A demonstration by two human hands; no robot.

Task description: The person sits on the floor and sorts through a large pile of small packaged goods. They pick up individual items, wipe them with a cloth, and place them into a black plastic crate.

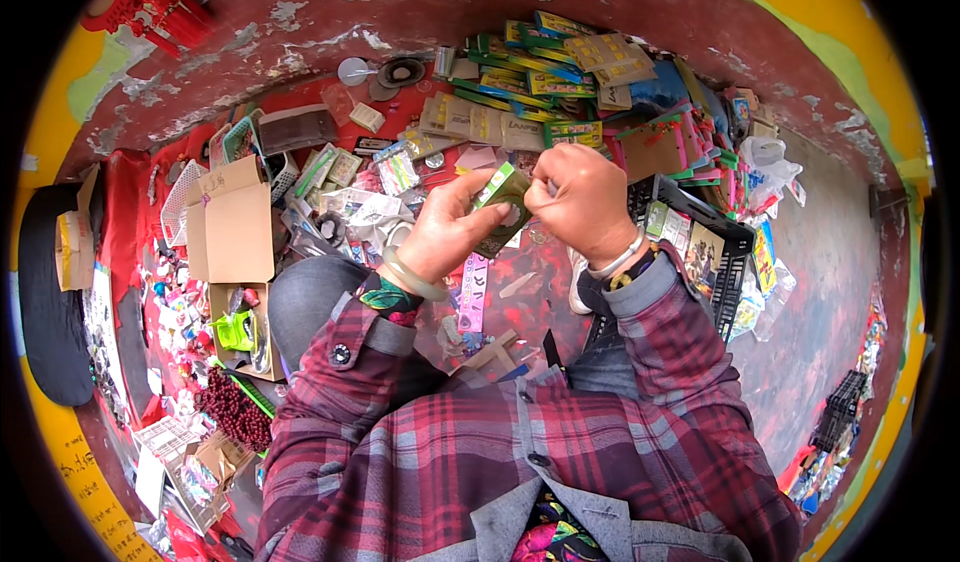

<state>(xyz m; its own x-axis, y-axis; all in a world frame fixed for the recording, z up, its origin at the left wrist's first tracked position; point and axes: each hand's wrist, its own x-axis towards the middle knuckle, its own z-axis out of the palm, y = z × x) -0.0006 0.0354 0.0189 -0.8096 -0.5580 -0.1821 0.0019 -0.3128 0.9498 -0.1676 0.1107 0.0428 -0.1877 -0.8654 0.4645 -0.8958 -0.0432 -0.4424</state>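
Observation:
My left hand (448, 228), with a pale bangle on its wrist, pinches a small flat green package (510, 190) between thumb and fingers. A white patch shows at the package's top corner, and its lower part looks darker. My right hand (583, 202) is closed in a fist close against the package's right edge. Its fingertips are turned inward, so what they grip cannot be made out. Below the hands a pink printed strip (472, 292) lies on the floor near cardboard scraps (488, 354).
Stacked flat colourful packs (545, 82) lie along the far wall. A black plastic crate (735, 247) stands right of my legs. An open cardboard box (232, 224) is at the left, with a bright green plastic item (236, 330) inside. Dark red beads (232, 408) lie below it.

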